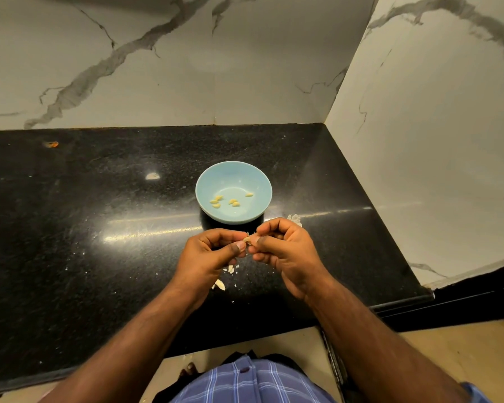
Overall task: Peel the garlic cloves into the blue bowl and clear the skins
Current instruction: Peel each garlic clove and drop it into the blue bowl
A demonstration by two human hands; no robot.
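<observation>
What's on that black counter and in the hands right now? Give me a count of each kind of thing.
Blue bowl: 1
Peeled garlic cloves in the bowl: 5
Garlic clove pinched between left hand and right hand, at: 1
Loose skin scraps on the counter, such as: several, too small to count exactly
Total, skins aside: 7

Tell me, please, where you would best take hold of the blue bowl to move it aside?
Grip the blue bowl at its far rim, coming from above: the thin, flared lip is bare there, while both hands work close to the near edge.
</observation>
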